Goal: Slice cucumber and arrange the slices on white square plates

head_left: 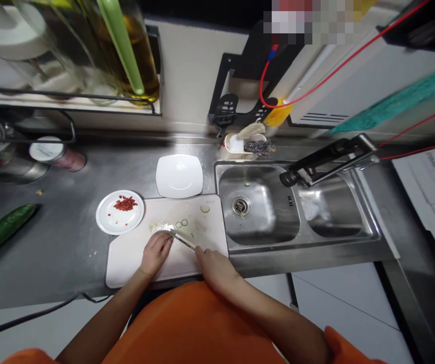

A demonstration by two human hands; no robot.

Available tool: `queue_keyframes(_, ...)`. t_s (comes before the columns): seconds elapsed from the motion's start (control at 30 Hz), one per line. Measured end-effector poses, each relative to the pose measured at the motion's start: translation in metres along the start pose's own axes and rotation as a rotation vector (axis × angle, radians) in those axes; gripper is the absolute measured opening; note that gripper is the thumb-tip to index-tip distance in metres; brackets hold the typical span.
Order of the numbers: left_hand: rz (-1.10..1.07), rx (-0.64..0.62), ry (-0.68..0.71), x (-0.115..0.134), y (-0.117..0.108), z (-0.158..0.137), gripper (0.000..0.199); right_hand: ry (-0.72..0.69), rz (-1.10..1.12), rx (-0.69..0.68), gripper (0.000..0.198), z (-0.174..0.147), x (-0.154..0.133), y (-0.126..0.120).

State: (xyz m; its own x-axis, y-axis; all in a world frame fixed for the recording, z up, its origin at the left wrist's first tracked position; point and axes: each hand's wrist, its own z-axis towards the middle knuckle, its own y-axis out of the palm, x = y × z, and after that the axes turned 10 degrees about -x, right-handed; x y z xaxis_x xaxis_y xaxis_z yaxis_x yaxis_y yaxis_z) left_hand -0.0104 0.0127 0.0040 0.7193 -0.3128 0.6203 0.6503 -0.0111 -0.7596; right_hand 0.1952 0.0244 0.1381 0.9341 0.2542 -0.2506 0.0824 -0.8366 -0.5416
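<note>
My right hand (213, 264) is closed round the handle of a knife (184, 241), whose blade points up and left over a white cutting board (202, 255). The blade's tip end reaches the fingers of my left hand (157, 252). Those fingers are curled together and pressed down on the board; whatever lies under them is hidden. Just beyond the fingers is a small wet, pale patch of bits (160, 226). Two thin green rings (181, 223) lie near the blade, and a pale green cucumber slice (205, 208) rests near the board's far right corner.
A white plate (101, 215) with red pieces (125, 203) overlaps the board's left corner. Behind the board stands a white square plate (179, 189). A whole cucumber (1, 232) lies far left, near a lidded jar (58, 152). To the right are a steel double sink (225, 237) and black faucet (316, 162).
</note>
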Motion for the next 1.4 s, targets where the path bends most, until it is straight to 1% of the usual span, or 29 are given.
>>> queue_keyframes(0.3, -0.022, 0.001, -0.010, 0.002, -0.001, 0.001, 0.011, 0.008, -0.001, -0.014, 0.030, -0.001, -0.003, -0.004)
queue_keyframes(0.6, -0.027, 0.013, 0.012, 0.001, 0.000, 0.001, 0.012, 0.010, 0.012, -0.016, 0.031, 0.003, -0.007, -0.007)
queue_keyframes(0.87, -0.031, 0.001, -0.007, 0.001, 0.000, 0.002, 0.012, -0.023, 0.014, 0.013, 0.032, 0.024, -0.012, -0.003)
queue_keyframes(1.07, -0.047, -0.002, 0.010, 0.002, -0.002, 0.003, 0.012, -0.010, 0.015, 0.018, 0.033, 0.038, -0.015, 0.002)
queue_keyframes(1.2, -0.052, 0.005, 0.012, 0.004, -0.003, 0.003, 0.015, -0.002, 0.031, 0.005, 0.034, 0.034, -0.007, 0.003)
queue_keyframes(1.4, -0.062, -0.004, 0.034, 0.004, -0.003, 0.003, 0.017, 0.041, 0.054, 0.003, 0.036, 0.015, 0.004, -0.004)
